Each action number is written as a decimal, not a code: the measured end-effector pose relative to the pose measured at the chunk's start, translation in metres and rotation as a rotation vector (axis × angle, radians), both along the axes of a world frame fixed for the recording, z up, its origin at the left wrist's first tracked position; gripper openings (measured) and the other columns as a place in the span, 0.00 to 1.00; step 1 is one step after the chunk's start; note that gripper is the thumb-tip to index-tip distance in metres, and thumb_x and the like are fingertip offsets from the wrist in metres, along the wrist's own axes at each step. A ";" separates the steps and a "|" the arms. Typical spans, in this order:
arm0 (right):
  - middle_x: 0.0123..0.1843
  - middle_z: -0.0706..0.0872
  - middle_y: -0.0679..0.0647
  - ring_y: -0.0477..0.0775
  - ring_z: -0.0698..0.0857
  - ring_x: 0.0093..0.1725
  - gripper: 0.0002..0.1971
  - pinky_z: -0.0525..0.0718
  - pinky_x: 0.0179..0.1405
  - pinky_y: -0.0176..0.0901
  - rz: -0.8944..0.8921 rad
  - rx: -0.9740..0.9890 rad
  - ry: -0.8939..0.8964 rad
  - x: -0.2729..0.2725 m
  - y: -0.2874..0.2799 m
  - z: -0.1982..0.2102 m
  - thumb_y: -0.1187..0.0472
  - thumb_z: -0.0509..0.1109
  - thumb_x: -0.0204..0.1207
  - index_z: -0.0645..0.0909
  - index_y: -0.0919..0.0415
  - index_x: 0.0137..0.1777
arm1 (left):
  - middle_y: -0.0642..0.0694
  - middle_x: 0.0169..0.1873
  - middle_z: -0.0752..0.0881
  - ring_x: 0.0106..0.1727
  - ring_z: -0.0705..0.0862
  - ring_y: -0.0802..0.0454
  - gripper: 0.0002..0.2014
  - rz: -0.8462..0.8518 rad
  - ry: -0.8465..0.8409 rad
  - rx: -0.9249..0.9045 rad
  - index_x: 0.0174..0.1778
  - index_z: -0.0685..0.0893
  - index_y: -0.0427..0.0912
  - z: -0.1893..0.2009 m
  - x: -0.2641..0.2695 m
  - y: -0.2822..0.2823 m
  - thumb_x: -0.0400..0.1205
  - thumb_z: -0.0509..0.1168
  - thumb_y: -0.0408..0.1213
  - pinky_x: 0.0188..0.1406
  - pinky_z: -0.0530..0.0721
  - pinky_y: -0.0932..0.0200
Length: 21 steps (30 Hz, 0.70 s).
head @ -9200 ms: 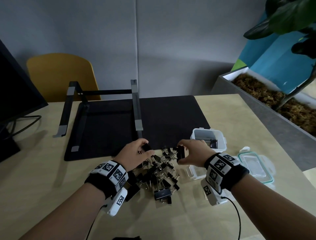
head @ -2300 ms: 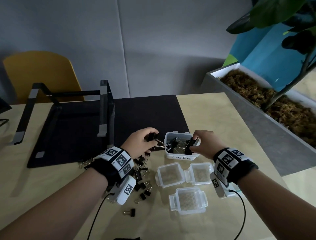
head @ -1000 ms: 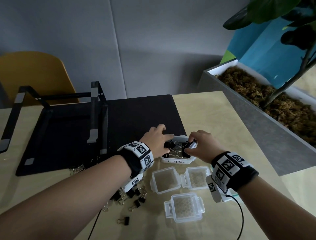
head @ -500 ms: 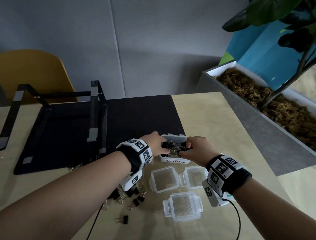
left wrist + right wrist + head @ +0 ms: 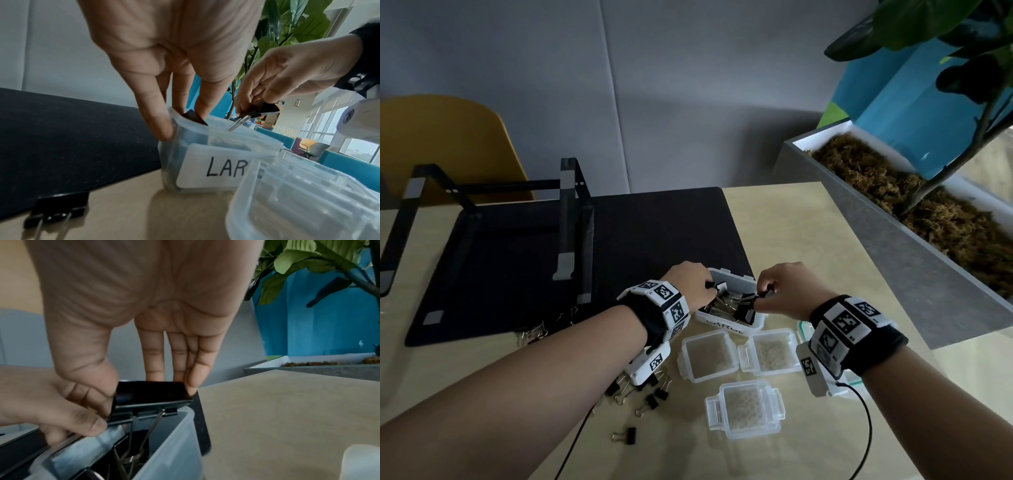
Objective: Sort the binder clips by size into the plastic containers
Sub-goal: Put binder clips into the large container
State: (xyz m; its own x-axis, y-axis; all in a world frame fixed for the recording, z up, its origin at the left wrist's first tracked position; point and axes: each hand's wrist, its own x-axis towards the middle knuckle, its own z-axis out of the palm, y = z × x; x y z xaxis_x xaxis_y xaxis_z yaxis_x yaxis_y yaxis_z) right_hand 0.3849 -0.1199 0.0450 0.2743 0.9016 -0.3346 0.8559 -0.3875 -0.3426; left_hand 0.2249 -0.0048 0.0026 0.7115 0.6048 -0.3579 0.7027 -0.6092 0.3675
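A clear tub labelled LARGE (image 5: 727,329) (image 5: 213,167) stands at the black mat's front right corner with several big black binder clips (image 5: 736,306) inside. My left hand (image 5: 709,287) (image 5: 185,112) pinches a black clip (image 5: 194,117) at the tub's left rim, the index finger outside the wall. My right hand (image 5: 763,296) (image 5: 141,402) pinches a large black clip (image 5: 152,393) (image 5: 265,109) over the tub's right side, wire handles pointing down into it. Small black clips (image 5: 649,399) lie loose under my left wrist.
Three small empty clear containers (image 5: 705,356) (image 5: 770,353) (image 5: 744,407) sit in front of the tub. More clips (image 5: 530,334) lie at the mat's (image 5: 654,233) front edge. A laptop stand (image 5: 571,219) is on the mat, a long planter (image 5: 914,260) on the right.
Both hands stay at the LARGE tub with their clips. The right hand has drawn slightly right and up from the tub's middle; the left has settled at the left rim.
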 end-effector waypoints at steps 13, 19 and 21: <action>0.54 0.84 0.49 0.48 0.80 0.50 0.10 0.74 0.46 0.37 0.230 -0.001 -0.008 -0.002 0.000 -0.005 0.60 0.73 0.69 0.83 0.53 0.50 | 0.46 0.61 0.85 0.54 0.87 0.47 0.17 0.073 -0.097 -0.062 0.67 0.81 0.47 0.001 -0.003 -0.005 0.83 0.58 0.42 0.51 0.81 0.59; 0.55 0.85 0.47 0.45 0.78 0.49 0.07 0.75 0.51 0.36 0.284 0.003 -0.007 0.001 -0.006 -0.004 0.57 0.74 0.70 0.86 0.54 0.47 | 0.43 0.50 0.89 0.37 0.90 0.46 0.13 0.134 -0.116 -0.069 0.59 0.84 0.44 0.003 0.000 -0.009 0.83 0.59 0.41 0.44 0.85 0.57; 0.56 0.85 0.47 0.45 0.79 0.50 0.08 0.76 0.53 0.37 0.292 -0.005 -0.011 0.002 -0.004 -0.004 0.57 0.75 0.70 0.87 0.55 0.48 | 0.43 0.49 0.89 0.38 0.89 0.46 0.13 0.141 -0.103 -0.055 0.58 0.85 0.43 0.003 0.000 -0.010 0.83 0.60 0.41 0.47 0.87 0.54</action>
State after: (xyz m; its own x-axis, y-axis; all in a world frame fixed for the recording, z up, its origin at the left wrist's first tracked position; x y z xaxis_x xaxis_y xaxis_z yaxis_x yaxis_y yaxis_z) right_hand 0.3866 -0.1235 0.0411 0.0073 0.9411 -0.3380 0.9350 -0.1262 -0.3314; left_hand 0.2253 -0.0146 0.0052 0.6556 0.6827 -0.3226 0.7366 -0.4843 0.4721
